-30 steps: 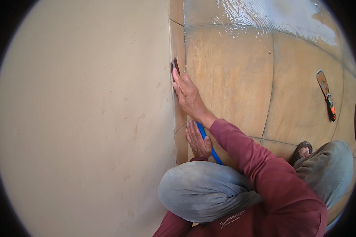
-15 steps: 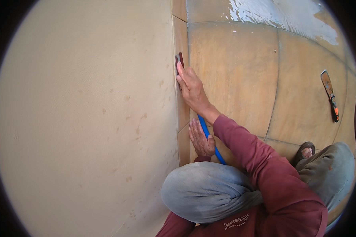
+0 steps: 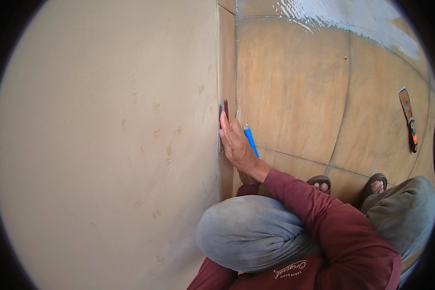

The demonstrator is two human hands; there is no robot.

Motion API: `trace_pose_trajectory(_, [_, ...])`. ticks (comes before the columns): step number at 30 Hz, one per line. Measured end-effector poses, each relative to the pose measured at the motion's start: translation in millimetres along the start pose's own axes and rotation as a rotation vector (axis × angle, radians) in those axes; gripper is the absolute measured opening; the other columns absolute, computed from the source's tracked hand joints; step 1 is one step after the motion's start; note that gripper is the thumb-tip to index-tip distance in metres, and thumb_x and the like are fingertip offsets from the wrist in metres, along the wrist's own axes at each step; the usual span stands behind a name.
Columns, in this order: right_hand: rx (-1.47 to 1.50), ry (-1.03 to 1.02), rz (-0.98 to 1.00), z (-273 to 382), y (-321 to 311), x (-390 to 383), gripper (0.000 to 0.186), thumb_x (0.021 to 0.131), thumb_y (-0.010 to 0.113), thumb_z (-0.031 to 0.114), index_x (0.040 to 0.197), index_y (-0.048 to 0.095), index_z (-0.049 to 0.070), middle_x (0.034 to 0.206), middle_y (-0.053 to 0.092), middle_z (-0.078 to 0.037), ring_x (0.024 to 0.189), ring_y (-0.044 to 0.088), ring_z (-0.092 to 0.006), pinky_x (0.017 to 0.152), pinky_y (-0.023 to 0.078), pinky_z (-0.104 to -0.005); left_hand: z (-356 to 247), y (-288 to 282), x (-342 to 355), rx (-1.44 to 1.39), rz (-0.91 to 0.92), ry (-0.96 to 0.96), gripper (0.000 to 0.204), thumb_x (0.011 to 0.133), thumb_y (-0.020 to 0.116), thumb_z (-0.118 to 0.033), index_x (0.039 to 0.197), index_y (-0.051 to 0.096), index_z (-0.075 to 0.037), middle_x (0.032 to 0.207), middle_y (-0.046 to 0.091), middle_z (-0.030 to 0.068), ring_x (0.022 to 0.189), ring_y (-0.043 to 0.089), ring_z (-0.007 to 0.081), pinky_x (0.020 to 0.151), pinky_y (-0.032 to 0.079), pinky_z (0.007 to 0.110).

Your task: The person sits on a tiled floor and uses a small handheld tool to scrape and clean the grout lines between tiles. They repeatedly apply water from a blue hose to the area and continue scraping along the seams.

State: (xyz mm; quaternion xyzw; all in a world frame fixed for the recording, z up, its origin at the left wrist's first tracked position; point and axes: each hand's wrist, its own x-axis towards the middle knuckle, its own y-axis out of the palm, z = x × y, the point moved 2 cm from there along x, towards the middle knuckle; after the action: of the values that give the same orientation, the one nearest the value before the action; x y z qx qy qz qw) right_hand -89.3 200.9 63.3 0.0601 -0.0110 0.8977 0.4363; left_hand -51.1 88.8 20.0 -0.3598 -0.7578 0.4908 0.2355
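Observation:
My right hand [image 3: 239, 149] grips a narrow dark red-brown tool [image 3: 226, 107] with a grey strip along it; its exact kind I cannot make out. It is held upright against the tile skirting [image 3: 228, 72], where that meets the beige wall [image 3: 106, 121]. Most of my left hand [image 3: 248, 179] is hidden low down behind my right wrist, its fingers out of sight. Just right of my right hand, a blue stick-like piece with a pale tip [image 3: 251, 141] shows over the floor tiles, its lower end covered by my wrist.
A scraper with a rusty blade and black-orange handle [image 3: 409, 121] lies on the tiled floor [image 3: 290, 87] to the right. Water [image 3: 343, 19] spreads over the far tiles. My sandalled feet [image 3: 320, 183] and bent knees fill the near side. Faint stains mark the wall.
My right hand has slid down along the skirting, toward me, with the tool. It now covers my left hand, which lay flat with fingers stretched. The blue piece shows less of its length.

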Motion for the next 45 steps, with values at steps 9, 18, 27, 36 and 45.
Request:
trace_pose_trajectory(9, [-0.220, 0.031, 0.163, 11.1, -1.3, -36.3, 0.055, 0.108, 0.056, 0.009, 0.160, 0.039, -0.001, 0.104, 0.050, -0.017, 0.095, 0.056, -0.0329, 0.090, 0.049, -0.0376, 10.4, 1.3, -17.2, -0.013, -0.025, -0.022, 0.080, 0.102, 0.041, -0.048, 0.162, 0.031, 0.004, 0.166, 0.033, 0.0282, 0.156, 0.029, 0.0457, 0.125, 0.018, 0.061])
trace_pose_trajectory(18, [-0.122, 0.266, 0.260, 15.3, -6.9, -12.6, 0.063, 0.106, 0.058, 0.012, 0.161, 0.033, -0.003, 0.125, 0.055, -0.025, 0.128, 0.056, -0.0415, 0.116, 0.043, -0.0408, 38.3, 31.4, -46.7, -0.413, 0.087, -0.373, 0.089, 0.099, 0.049, -0.059, 0.164, 0.030, -0.002, 0.167, 0.034, 0.0241, 0.156, 0.030, 0.0402, 0.125, 0.019, 0.062])
trace_pose_trajectory(27, [-0.009, 0.081, -0.002, -6.6, -11.5, 57.0, 0.051, 0.109, 0.053, 0.004, 0.158, 0.042, -0.001, 0.098, 0.046, -0.017, 0.088, 0.053, -0.0305, 0.083, 0.047, -0.0359, 20.3, 11.6, -12.3, -0.063, -0.001, -0.048, 0.086, 0.102, 0.048, -0.059, 0.166, 0.027, -0.006, 0.170, 0.028, 0.0210, 0.160, 0.021, 0.0370, 0.129, 0.016, 0.055])
trace_pose_trajectory(36, [-0.015, -0.059, -0.012, -14.1, 1.8, 36.5, 0.051, 0.109, 0.052, 0.003, 0.158, 0.039, -0.005, 0.106, 0.052, -0.019, 0.095, 0.058, -0.0333, 0.087, 0.050, -0.0395, 13.8, 1.5, -11.5, 0.050, 0.125, -0.049, 0.081, 0.103, 0.040, -0.048, 0.163, 0.027, 0.004, 0.171, 0.026, 0.0260, 0.160, 0.019, 0.0444, 0.128, 0.015, 0.059])
trace_pose_trajectory(45, [-0.147, -0.085, -0.135, -26.8, -25.4, 158.5, 0.047, 0.110, 0.051, 0.011, 0.155, 0.043, -0.002, 0.104, 0.052, -0.020, 0.093, 0.057, -0.0351, 0.090, 0.051, -0.0399, 6.3, -1.1, -0.4, 0.012, 0.000, 0.012, 0.079, 0.102, 0.037, -0.043, 0.162, 0.027, 0.008, 0.168, 0.029, 0.0289, 0.158, 0.023, 0.0470, 0.127, 0.016, 0.059])
